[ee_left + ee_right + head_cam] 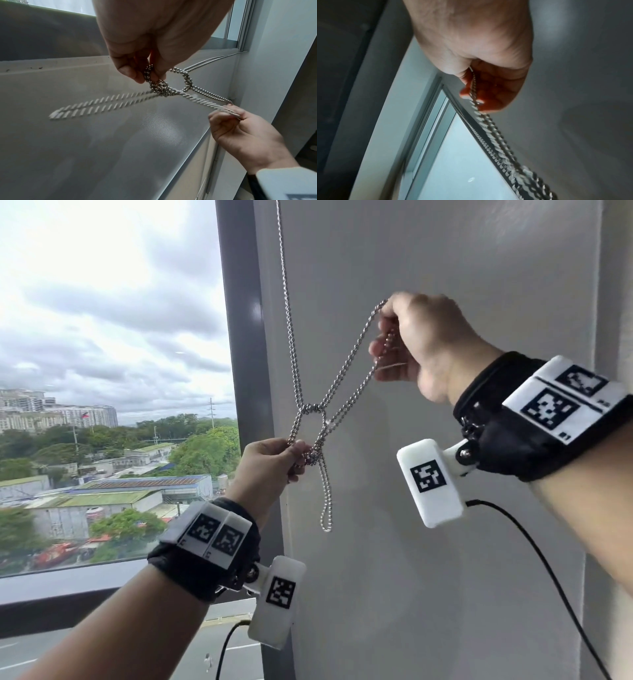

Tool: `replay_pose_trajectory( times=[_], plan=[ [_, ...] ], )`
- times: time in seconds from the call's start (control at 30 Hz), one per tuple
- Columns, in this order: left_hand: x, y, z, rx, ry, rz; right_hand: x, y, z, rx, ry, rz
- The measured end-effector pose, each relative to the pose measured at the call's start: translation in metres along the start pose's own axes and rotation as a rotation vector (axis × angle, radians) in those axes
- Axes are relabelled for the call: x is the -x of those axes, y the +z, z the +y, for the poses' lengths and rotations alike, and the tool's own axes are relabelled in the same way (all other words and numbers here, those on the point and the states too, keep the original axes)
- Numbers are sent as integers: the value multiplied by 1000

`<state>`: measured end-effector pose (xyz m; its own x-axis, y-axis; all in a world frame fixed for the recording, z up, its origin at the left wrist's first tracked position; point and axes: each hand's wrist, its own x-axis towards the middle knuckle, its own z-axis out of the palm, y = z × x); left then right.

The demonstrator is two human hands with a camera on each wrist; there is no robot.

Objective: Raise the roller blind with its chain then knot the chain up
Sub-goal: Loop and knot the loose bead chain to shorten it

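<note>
Steel ball chain [291, 344], loosely knotted, is pinched by both hands, left [270, 462] and right [421, 344].

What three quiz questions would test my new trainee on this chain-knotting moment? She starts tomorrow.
1. True or false: both hands hold the chain.
2. Which hand is higher in the head view: A left, B right?
3. Fill in: below the left hand a free loop of chain ____.

Key:
1. True; the left pinches it at the knot, the right grips doubled strands.
2. B.
3. hangs.
</note>
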<state>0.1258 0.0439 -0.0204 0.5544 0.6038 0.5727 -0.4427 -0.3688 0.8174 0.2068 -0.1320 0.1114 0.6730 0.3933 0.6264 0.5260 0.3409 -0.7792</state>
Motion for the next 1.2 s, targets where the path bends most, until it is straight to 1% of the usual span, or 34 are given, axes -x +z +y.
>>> replay_pose_trajectory(
  times=[0.03,0.1,0.27,0.4,0.43,0.5,0.6,0.67,0.8,0.93,1.0,1.07,1.13,1.2],
  plan=[
    [0,0,-1,-3,-2,1,3,0,-1,-118,85,-61],
    [-1,1,-3,-7,-5,3,7,-1,-3,-229,152,-139],
    [1,1,-4,-27,-30,-4,13,3,0,-165,153,-277],
    [2,3,-2,-24,-39,-17,15,8,4,-280,227,-337],
    [2,4,-1,-26,-40,-18,17,9,3,-242,246,-341],
    [2,5,0,-29,-39,-12,22,9,3,-78,253,-347],
    [3,6,2,-11,-34,-6,30,8,8,109,216,-381],
    [3,6,3,-11,-31,-5,36,9,15,116,216,-400],
    [3,8,2,-7,-40,-15,45,0,23,-22,252,-373],
    [4,7,-3,35,-70,-24,43,-19,14,1,167,-437],
    [3,6,-5,0,-46,-16,39,-28,5,27,139,-469],
    [3,5,-5,-33,-26,-19,36,-35,-3,127,99,-474],
    [4,4,-5,-47,-22,-19,33,-39,-9,298,23,-404],
    [6,3,-5,-57,-30,-10,28,-43,-10,406,-73,-290]
  ],
)
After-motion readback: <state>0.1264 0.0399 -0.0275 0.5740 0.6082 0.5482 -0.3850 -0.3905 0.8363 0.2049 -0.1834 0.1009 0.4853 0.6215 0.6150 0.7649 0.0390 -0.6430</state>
